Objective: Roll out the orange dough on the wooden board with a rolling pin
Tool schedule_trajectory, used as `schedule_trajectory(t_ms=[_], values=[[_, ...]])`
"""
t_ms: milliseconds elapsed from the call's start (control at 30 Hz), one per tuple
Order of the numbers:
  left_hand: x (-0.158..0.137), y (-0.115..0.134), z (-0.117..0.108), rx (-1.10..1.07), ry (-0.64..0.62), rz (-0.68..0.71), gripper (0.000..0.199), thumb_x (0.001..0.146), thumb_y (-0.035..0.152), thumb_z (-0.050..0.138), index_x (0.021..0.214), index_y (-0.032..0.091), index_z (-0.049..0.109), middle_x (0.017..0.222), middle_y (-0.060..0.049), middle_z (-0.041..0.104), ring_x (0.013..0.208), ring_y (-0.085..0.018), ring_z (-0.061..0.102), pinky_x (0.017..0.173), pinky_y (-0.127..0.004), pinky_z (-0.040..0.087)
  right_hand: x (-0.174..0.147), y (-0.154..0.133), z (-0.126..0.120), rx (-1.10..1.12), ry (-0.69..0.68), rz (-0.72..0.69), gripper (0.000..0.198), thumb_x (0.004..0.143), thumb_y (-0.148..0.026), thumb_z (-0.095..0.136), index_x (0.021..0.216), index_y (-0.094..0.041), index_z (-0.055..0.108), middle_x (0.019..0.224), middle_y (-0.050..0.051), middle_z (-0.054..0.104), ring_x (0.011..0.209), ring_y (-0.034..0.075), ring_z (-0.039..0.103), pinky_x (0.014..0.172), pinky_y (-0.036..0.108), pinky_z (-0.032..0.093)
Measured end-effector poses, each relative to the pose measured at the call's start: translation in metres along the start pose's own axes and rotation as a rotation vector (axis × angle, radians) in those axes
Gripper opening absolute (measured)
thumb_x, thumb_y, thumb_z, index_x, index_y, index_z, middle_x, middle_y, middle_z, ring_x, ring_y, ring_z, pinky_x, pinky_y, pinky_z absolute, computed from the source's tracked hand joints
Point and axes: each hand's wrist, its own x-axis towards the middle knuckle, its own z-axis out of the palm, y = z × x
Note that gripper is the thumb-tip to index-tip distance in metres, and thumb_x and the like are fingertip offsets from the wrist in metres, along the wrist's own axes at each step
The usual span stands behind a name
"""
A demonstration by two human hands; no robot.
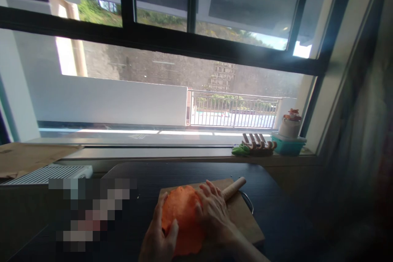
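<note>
A flat, roughly round orange dough sheet (184, 213) lies over the near left part of a wooden board (245, 223). Whether it is food dough or modelling clay I cannot tell. My left hand (161, 229) curls around its left edge, thumb over the top and fingers along the side. Across the right edge rests my right hand (215, 206), fingers stretched out and apart, with the thumb on the sheet. Just beyond those fingers a wooden rolling pin (235, 187) lies slanted on the board. A metal handle (249, 202) shows at the board's right side.
The board is on a dark table (135, 176) below a window. On the sill stand a slatted wooden rack (259, 143), a green object (241, 150) and a teal box (288, 144) with a white container on top. Brown paper (33, 157) covers part of a radiator (61, 173).
</note>
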Motion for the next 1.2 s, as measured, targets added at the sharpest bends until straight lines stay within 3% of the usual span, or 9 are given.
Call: schedule_trajectory(t_ms=[133, 367, 467, 600, 733, 833, 933, 1100, 1200], values=[[0.0, 0.001, 0.001, -0.019, 0.01, -0.004, 0.069, 0.077, 0.035, 0.053, 0.141, 0.017, 0.037, 0.145, -0.015, 0.048, 0.137, -0.032, 0.041, 0.114, -0.047, 0.031, -0.012, 0.004, -0.003, -0.023, -0.019, -0.014, 0.041, 0.096, -0.034, 0.037, 0.129, -0.024, 0.059, 0.146, 0.004, 0.044, 0.141, 0.024, 0.025, 0.116, 0.041, 0.017], [0.003, -0.013, 0.001, -0.048, 0.021, 0.027, 0.068, 0.077, 0.031, 0.055, 0.142, 0.019, 0.038, 0.148, -0.01, 0.046, 0.137, -0.028, 0.041, 0.114, -0.041, 0.033, 0.073, -0.028, -0.001, 0.021, -0.145, 0.056, 0.046, 0.095, -0.043, 0.038, 0.131, -0.022, 0.055, 0.141, 0.009, 0.049, 0.137, 0.027, 0.032, 0.107, 0.045, 0.032], [0.004, -0.019, 0.001, -0.029, -0.006, 0.036, 0.068, 0.079, 0.03, 0.054, 0.144, 0.018, 0.034, 0.151, -0.011, 0.042, 0.14, -0.027, 0.036, 0.116, -0.041, 0.029, 0.088, -0.033, 0.0, 0.03, -0.173, 0.05, 0.047, 0.094, -0.045, 0.038, 0.13, -0.02, 0.055, 0.139, 0.01, 0.05, 0.136, 0.027, 0.033, 0.106, 0.046, 0.033], [0.002, -0.018, 0.002, -0.015, -0.015, 0.03, 0.068, 0.081, 0.032, 0.049, 0.144, 0.015, 0.031, 0.151, -0.015, 0.04, 0.14, -0.028, 0.035, 0.116, -0.044, 0.029, 0.057, -0.023, 0.0, 0.024, -0.125, 0.018, 0.045, 0.095, -0.043, 0.037, 0.13, -0.023, 0.057, 0.14, 0.008, 0.05, 0.137, 0.026, 0.032, 0.108, 0.045, 0.03], [-0.001, -0.01, 0.005, -0.018, 0.001, 0.018, 0.067, 0.082, 0.032, 0.046, 0.145, 0.015, 0.031, 0.151, -0.016, 0.041, 0.14, -0.029, 0.036, 0.116, -0.047, 0.027, 0.007, -0.005, 0.0, -0.022, -0.055, 0.024, 0.043, 0.096, -0.037, 0.035, 0.131, -0.023, 0.057, 0.146, 0.005, 0.045, 0.141, 0.024, 0.027, 0.115, 0.042, 0.019], [-0.001, -0.007, 0.006, -0.006, 0.007, 0.017, 0.067, 0.081, 0.032, 0.046, 0.144, 0.013, 0.032, 0.15, -0.017, 0.041, 0.139, -0.031, 0.036, 0.116, -0.048, 0.029, -0.005, -0.001, -0.002, -0.043, -0.04, 0.021, 0.044, 0.096, -0.035, 0.034, 0.132, -0.021, 0.057, 0.149, 0.005, 0.041, 0.141, 0.023, 0.025, 0.116, 0.039, 0.017], [0.001, -0.01, 0.006, 0.021, 0.027, 0.031, 0.067, 0.081, 0.033, 0.046, 0.143, 0.011, 0.033, 0.149, -0.018, 0.043, 0.138, -0.03, 0.039, 0.115, -0.047, 0.031, 0.016, -0.008, -0.003, -0.035, -0.056, 0.027, 0.044, 0.096, -0.034, 0.035, 0.131, -0.021, 0.057, 0.148, 0.007, 0.042, 0.141, 0.024, 0.027, 0.114, 0.042, 0.02], [0.004, -0.018, 0.004, 0.085, 0.026, 0.103, 0.065, 0.08, 0.033, 0.046, 0.141, 0.009, 0.037, 0.147, -0.018, 0.046, 0.138, -0.031, 0.04, 0.114, -0.048, 0.033, 0.078, -0.028, 0.003, 0.004, -0.111, 0.079, 0.043, 0.095, -0.041, 0.037, 0.125, -0.022, 0.06, 0.142, 0.01, 0.047, 0.135, 0.028, 0.035, 0.105, 0.045, 0.034], [0.003, -0.019, 0.003, 0.109, 0.015, 0.102, 0.066, 0.082, 0.034, 0.046, 0.142, 0.01, 0.035, 0.147, -0.017, 0.046, 0.137, -0.031, 0.04, 0.113, -0.049, 0.034, 0.095, -0.034, 0.006, -0.006, -0.144, 0.101, 0.043, 0.094, -0.042, 0.038, 0.125, -0.02, 0.059, 0.139, 0.012, 0.049, 0.132, 0.028, 0.039, 0.104, 0.045, 0.035]])
